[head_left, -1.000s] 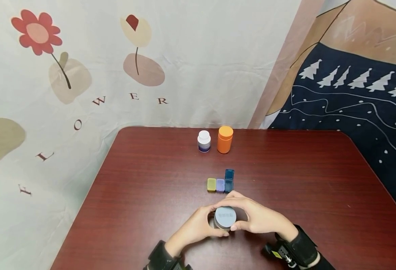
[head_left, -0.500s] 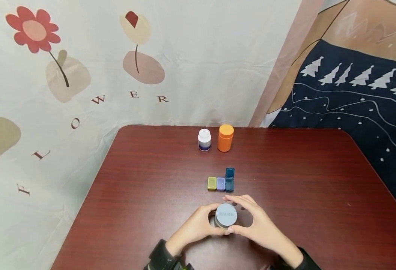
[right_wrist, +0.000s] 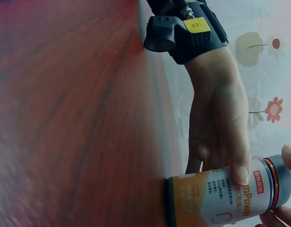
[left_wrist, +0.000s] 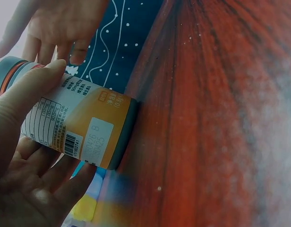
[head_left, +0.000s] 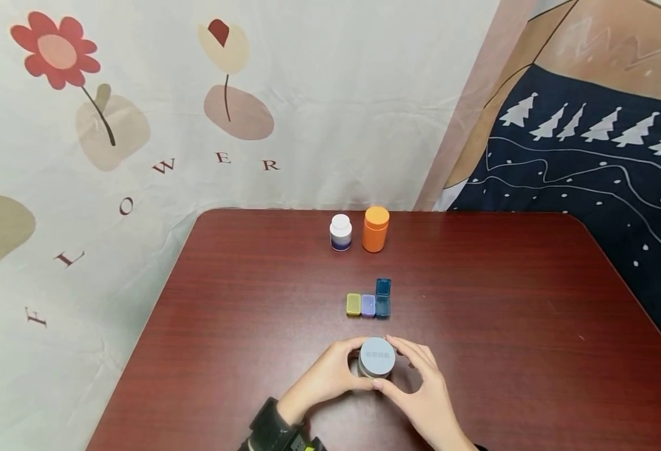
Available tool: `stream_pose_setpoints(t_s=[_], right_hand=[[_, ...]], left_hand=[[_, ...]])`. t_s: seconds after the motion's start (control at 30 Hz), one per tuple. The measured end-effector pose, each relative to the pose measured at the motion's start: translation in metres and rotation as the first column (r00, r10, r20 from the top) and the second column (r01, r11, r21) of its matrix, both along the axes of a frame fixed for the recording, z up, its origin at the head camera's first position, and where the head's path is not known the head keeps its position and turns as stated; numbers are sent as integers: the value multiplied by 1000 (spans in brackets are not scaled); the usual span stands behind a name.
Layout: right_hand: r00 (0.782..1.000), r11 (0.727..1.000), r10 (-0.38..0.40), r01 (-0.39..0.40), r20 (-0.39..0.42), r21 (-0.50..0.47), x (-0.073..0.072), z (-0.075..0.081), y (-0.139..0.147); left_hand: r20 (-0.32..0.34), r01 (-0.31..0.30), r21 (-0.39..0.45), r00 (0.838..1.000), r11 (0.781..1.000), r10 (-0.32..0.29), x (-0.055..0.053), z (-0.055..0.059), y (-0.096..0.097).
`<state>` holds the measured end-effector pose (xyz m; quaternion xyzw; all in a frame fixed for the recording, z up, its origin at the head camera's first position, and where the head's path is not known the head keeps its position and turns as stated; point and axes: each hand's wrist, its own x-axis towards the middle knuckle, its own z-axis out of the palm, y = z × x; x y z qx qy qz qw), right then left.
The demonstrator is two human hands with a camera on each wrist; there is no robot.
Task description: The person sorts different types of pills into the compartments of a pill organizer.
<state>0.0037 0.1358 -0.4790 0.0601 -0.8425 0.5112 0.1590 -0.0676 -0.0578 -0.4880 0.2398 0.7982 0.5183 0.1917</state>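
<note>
A supplement bottle (left_wrist: 79,113) with a white-and-orange label and dark grey base stands upright, its base right at the tabletop. My left hand (head_left: 327,379) grips its body from the left, thumb along the near side and fingers on the far side. The round grey lid (head_left: 378,356) is on the bottle, with an orange ring beneath it in both wrist views. From the right, my right hand (head_left: 427,398) curves thumb and index finger around the lid's edge, the other fingers spread beside it. Beyond the hands sits a small three-part pill box (head_left: 368,305), its dark blue section's lid raised.
A white-capped bottle (head_left: 341,233) and an orange bottle (head_left: 375,230) stand side by side near the far edge of the dark red table (head_left: 251,269). Behind it hangs a printed cloth (head_left: 330,106).
My right hand has loosened from the lid, swung its wrist toward me and brought its fingertips back to the lid's right side. My left hand has kept hold of the bottle.
</note>
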Motion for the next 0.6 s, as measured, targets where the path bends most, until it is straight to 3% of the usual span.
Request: stream_pose_setpoints(t_s=[0.1,0.27,0.33,0.43,0.53,0.6], right_hand=[[1000,1000,-6,6,8,3,1,-1,-2],[999,999,46,-47,-10,-16,-4,-4,-3],[995,995,93,-94,-29,-26,-8,-4,-1],[980,981,190,-192,-54,-29,-19,-5,8],[944,944,327,-328,-44,-19,-34,-4,21],[906,906,423,-423,-12,-8,-45,-2,30]], left_hand=[[-17,14,21,1000,1000,-14,-2,-6,-2],[-94,32,24,995,999,-29,-10,-47,-4],[-114,37,32,993,999,-33,-11,-55,-4],[-87,39,52,996,998,-34,-8,-39,-3],[-45,37,60,998,998,-34,-5,-20,-3],[-25,29,56,999,998,-27,-7,-26,-2]])
